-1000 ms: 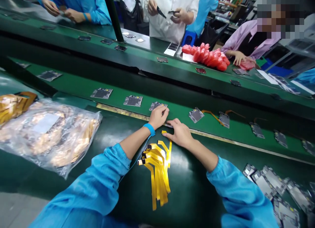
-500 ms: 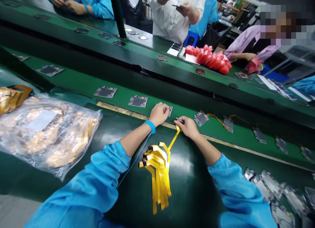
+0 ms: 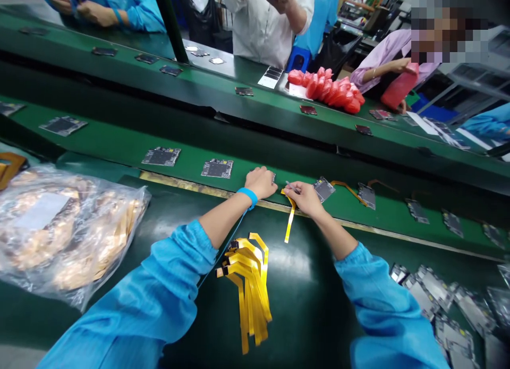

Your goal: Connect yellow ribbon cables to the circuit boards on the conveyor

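Note:
My left hand (image 3: 261, 183), with a blue wrist strap, is closed over a circuit board (image 3: 273, 178) on the green conveyor belt; only slivers of that board show. Just to its right, my right hand (image 3: 305, 196) pinches a yellow flex cable (image 3: 290, 223) near its upper end, and the strip hangs down over the belt's near edge. A small grey item shows at those fingertips, too small to name. Below the hands, a fanned bunch of yellow flex cables (image 3: 253, 289) lies on the dark green bench.
Circuit boards (image 3: 217, 168) line the belt (image 3: 187, 166) on both sides. A plastic bag of cables (image 3: 71, 225) lies at left, a pile of boards (image 3: 454, 310) at lower right. Beyond a raised divider are red bundles (image 3: 326, 90) and several people.
My right hand has lifted the yellow cable clear of the bunch. My left hand now covers more of the board. The view has shifted slightly, and across the line a person's hands have moved a red bag.

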`<action>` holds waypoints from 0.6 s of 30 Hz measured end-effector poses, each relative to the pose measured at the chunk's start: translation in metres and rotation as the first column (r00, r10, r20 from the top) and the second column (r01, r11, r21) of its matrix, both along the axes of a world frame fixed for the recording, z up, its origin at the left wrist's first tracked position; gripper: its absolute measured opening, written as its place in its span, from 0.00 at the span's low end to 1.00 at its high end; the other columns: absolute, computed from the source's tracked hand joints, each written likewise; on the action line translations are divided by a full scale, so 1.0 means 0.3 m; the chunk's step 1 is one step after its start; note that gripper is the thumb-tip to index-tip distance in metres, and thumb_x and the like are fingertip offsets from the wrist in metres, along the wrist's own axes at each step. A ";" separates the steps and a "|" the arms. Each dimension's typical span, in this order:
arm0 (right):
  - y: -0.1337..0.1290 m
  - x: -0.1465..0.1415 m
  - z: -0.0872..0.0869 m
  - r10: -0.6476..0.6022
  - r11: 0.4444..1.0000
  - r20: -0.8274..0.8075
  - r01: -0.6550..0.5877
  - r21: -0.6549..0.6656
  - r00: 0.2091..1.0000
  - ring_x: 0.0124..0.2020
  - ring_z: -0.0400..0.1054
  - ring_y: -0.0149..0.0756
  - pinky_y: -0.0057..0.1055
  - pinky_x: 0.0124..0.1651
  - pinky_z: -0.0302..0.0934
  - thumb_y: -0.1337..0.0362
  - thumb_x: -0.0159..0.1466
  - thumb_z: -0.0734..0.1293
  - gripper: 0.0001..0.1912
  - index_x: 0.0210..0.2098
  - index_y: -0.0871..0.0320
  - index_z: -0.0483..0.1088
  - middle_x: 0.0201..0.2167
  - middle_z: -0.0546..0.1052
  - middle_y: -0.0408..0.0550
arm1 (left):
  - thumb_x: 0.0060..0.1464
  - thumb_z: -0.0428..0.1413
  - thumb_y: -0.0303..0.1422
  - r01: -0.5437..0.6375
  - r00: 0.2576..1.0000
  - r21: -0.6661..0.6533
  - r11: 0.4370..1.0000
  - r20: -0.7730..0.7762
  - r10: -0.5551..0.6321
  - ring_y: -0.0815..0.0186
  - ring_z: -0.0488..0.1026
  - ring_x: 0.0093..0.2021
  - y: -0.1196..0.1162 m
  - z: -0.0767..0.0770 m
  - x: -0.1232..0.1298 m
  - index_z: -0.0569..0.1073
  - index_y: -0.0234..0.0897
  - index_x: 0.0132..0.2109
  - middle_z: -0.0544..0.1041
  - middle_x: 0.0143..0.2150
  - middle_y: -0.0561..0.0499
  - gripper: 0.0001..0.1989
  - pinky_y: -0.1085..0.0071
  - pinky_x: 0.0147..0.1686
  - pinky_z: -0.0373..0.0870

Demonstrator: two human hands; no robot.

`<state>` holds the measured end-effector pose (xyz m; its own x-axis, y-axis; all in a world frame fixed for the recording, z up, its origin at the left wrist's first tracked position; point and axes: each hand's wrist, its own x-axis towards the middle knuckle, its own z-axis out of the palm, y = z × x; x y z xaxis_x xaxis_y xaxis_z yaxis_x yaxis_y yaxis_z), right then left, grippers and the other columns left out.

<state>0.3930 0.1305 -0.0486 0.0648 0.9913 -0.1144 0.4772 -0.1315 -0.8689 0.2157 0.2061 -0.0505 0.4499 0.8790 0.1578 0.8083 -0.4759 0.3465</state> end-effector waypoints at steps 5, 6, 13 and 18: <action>0.032 -0.036 -0.006 -0.057 0.998 0.084 0.057 0.005 0.995 0.35 0.76 0.39 0.29 0.36 0.65 0.57 0.60 0.71 0.11 0.33 0.60 0.77 0.32 0.83 0.49 | 0.52 0.59 0.31 0.051 0.998 0.026 0.998 0.040 -0.052 0.56 0.74 0.35 0.016 -0.025 -0.031 0.74 0.39 0.26 0.75 0.29 0.45 0.07 0.65 0.34 0.70; 0.040 -0.045 -0.005 -0.073 0.997 0.118 0.073 0.002 0.990 0.35 0.76 0.38 0.28 0.36 0.65 0.58 0.60 0.71 0.11 0.33 0.60 0.78 0.32 0.83 0.49 | 0.52 0.58 0.30 0.062 0.997 0.013 0.998 0.046 -0.063 0.57 0.73 0.34 0.015 -0.023 -0.041 0.74 0.39 0.26 0.75 0.29 0.45 0.07 0.65 0.34 0.69; 0.067 -0.074 0.036 -0.147 0.975 0.405 0.200 -0.092 0.902 0.41 0.76 0.40 0.29 0.40 0.64 0.55 0.63 0.72 0.09 0.36 0.52 0.81 0.38 0.84 0.45 | 0.54 0.54 0.26 0.228 0.964 0.063 0.972 0.125 -0.234 0.56 0.71 0.42 -0.039 -0.013 -0.093 0.75 0.38 0.32 0.75 0.38 0.45 0.06 0.62 0.44 0.71; 0.055 -0.060 0.054 -0.123 0.976 0.453 0.190 -0.106 0.883 0.41 0.76 0.40 0.29 0.40 0.64 0.55 0.64 0.71 0.09 0.37 0.51 0.81 0.38 0.84 0.45 | 0.54 0.54 0.25 0.262 0.953 0.055 0.963 0.142 -0.267 0.55 0.70 0.44 -0.057 -0.013 -0.088 0.75 0.38 0.35 0.73 0.40 0.45 0.06 0.59 0.46 0.71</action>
<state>0.3749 0.1469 -0.0324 0.2944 0.9392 -0.1768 0.7691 -0.3426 -0.5395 0.1893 0.1891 -0.0545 0.6353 0.7242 0.2684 0.5929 -0.6800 0.4314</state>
